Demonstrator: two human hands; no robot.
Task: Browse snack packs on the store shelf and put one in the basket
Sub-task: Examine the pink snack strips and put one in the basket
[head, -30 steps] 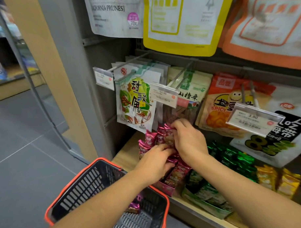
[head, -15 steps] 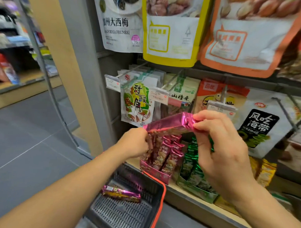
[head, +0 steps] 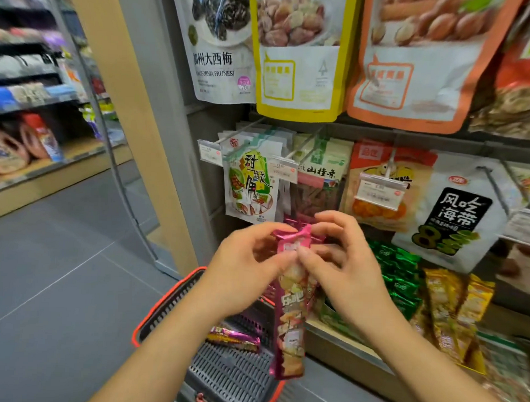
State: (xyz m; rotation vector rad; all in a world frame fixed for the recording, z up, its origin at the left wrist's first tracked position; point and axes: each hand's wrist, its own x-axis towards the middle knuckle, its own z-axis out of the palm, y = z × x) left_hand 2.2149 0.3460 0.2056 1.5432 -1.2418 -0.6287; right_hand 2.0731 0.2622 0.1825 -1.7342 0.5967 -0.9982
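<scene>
A long pink snack pack hangs upright in front of me, its top end pinched by both hands. My left hand grips the top from the left and my right hand from the right. Below it stands a dark basket with a red rim, and another pink snack pack lies on the basket floor. Green snack packs and yellow snack packs sit on the shelf to the right. My hands hide the box of pink packs.
Large snack bags hang on pegs above the shelf: a prunes bag, a yellow-edged bag, an orange-edged bag. Price tags stick out on peg ends. Grey floor lies left, with another shelf beyond.
The pink pack was lifted from the shelf box, held level between both hands, and now hangs upright from its top end. The view has tilted upward.
</scene>
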